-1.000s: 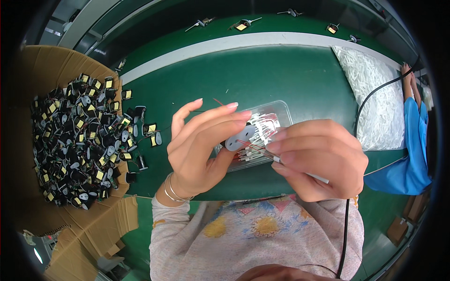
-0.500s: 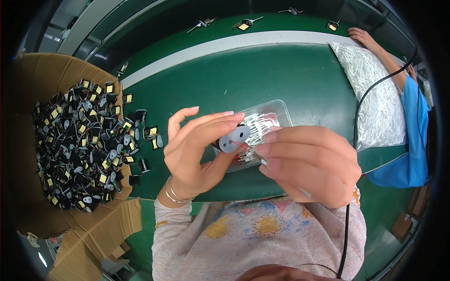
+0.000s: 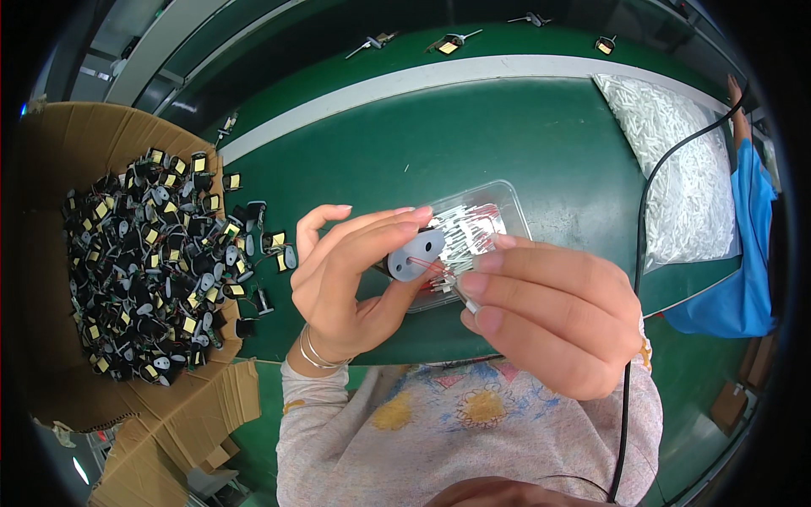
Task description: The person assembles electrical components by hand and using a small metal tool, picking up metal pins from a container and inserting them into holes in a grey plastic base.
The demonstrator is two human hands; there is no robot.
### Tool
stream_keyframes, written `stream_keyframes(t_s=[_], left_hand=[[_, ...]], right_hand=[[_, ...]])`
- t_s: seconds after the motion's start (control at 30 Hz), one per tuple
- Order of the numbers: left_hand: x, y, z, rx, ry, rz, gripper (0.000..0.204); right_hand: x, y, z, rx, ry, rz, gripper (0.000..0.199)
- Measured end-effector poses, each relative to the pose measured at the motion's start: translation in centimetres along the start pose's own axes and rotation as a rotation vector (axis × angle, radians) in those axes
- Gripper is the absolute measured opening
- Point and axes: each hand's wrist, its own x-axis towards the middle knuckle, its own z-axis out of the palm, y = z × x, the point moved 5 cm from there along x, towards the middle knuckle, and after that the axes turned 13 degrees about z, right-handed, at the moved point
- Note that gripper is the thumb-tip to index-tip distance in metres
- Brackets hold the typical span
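Note:
In my left hand (image 3: 351, 275) is a small black part with a grey oval cap (image 3: 416, 255), gripped between thumb and fingers. Holes show in the cap, and thin red wires (image 3: 427, 264) come out of one of them toward my right hand (image 3: 553, 313). My right fingers are pinched on a slim metallic tool (image 3: 465, 296) that looks like tweezers; its tip is by the wires. Most of the tool is hidden in the hand. Just behind both hands stands a clear plastic tray (image 3: 511, 198) holding white sleeves (image 3: 463, 232) with red wires.
A cardboard box (image 3: 46, 211) at left is heaped with similar black parts (image 3: 156, 270); several spill onto the green table (image 3: 355, 144). A clear bag of white tubes (image 3: 676, 177) lies at right, crossed by a black cable (image 3: 646, 203). Beyond it is a person's blue sleeve (image 3: 743, 253). Parts (image 3: 448, 44) lie along the far strip.
My right hand has lowered slightly, its pinch still close to the cap. The other person's hand has drawn back from the far strip at upper right.

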Motion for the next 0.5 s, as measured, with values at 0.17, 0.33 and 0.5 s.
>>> stream_keyframes(t_s=[0.17, 0.33, 0.5], left_hand=[[0.2, 0.1, 0.0, 0.011, 0.001, 0.006, 0.037], [0.8, 0.5, 0.0, 0.067, -0.061, 0.057, 0.038], [0.7, 0.5, 0.3, 0.076, -0.153, 0.049, 0.042]], right_hand=[[0.2, 0.3, 0.0, 0.02, -0.015, 0.003, 0.023], [0.1, 1.1, 0.7, 0.059, 0.011, 0.007, 0.017], [0.7, 3.5, 1.2, 0.191, -0.009, 0.164, 0.017]])
